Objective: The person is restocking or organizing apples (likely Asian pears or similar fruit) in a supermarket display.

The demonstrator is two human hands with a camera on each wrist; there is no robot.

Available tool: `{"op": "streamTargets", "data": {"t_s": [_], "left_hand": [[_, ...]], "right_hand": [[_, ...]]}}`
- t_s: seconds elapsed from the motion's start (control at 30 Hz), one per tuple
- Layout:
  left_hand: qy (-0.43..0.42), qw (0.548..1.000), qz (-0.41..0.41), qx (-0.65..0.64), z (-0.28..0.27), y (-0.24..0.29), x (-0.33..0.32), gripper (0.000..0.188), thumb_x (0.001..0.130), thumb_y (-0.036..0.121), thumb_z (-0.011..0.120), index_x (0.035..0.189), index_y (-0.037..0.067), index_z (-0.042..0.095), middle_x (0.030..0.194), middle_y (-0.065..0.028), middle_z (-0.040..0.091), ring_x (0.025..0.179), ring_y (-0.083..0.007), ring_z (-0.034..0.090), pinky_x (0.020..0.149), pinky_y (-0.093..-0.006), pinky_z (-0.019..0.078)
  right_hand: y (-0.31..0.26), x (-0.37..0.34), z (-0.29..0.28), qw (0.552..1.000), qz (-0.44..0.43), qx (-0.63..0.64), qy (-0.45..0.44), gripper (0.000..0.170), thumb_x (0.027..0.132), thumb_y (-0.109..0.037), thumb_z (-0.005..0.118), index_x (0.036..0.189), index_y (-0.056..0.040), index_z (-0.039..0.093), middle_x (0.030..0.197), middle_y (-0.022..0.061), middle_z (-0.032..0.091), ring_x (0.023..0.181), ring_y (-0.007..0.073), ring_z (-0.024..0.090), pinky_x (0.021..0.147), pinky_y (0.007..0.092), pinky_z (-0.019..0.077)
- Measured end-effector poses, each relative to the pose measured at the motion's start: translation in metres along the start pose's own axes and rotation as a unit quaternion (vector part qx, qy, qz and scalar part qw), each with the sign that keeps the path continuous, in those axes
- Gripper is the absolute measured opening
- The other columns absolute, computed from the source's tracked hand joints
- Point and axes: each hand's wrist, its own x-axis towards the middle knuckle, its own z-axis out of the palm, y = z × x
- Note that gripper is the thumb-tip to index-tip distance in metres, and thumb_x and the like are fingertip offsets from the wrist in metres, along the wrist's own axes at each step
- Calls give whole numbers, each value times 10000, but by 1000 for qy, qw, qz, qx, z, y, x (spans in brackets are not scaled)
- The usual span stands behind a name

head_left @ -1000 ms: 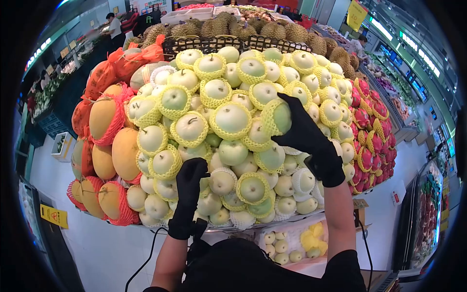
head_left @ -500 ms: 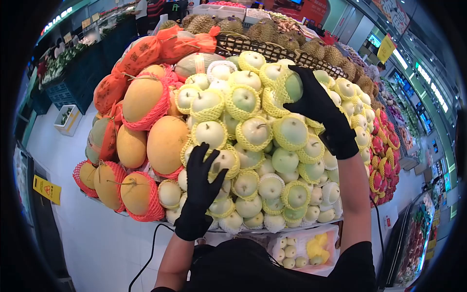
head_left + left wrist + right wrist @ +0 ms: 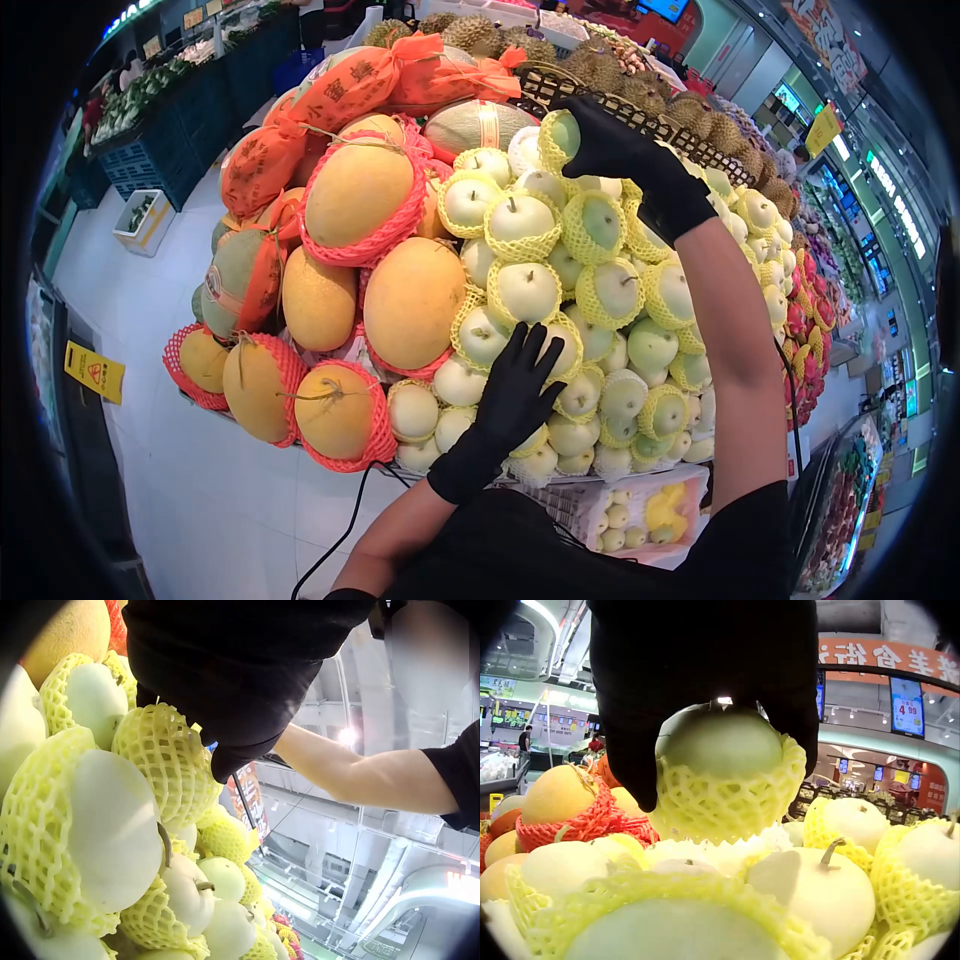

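Observation:
In the head view my black-gloved right hand (image 3: 622, 152) grips a pale green melon (image 3: 566, 138) in a yellow foam net, at the back of the melon pile. The right wrist view shows fingers and thumb around this melon (image 3: 724, 761), held close over the other fruit. My left hand (image 3: 515, 388), gloved too, rests with spread, straight fingers on netted melons (image 3: 562, 345) at the front of the pile. Under that glove, a yellow-netted melon (image 3: 165, 761) shows in the left wrist view.
Large orange-yellow melons (image 3: 415, 305) in red nets lie left of the pile. Durians (image 3: 590, 65) and a dark basket edge (image 3: 545, 85) stand behind; dragon fruit (image 3: 805, 320) lies right. Below the front edge is a box (image 3: 690, 500) of small pale fruit.
The view has swung left. My right hand has carried its melon to the pile's back left. My left hand has opened from a curl and now lies on the front melons.

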Motion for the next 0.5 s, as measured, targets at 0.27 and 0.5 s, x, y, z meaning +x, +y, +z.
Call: {"op": "streamTargets", "data": {"t_s": [0.27, 0.5], "left_hand": [[-23, 1000, 16, -10, -4, -12, 0, 640, 830, 176, 719, 1404, 86, 451, 1486, -223, 372, 1388, -451, 314, 1093, -500, 340], [-13, 999, 21, -40, 0, -18, -3, 657, 822, 172, 726, 1409, 92, 443, 1490, -216, 370, 1382, -442, 328, 1092, -502, 340]], "right_hand": [[11, 46, 21, 996, 63, 51, -23, 923, 576, -175, 876, 1366, -45, 416, 1270, 186, 516, 1210, 303, 498, 1056, 389, 411], [-21, 63, 32, 984, 97, 127, -78, 892, 586, -212, 870, 1359, -39, 460, 1305, 170, 536, 1203, 270, 520, 1021, 366, 433]]}}
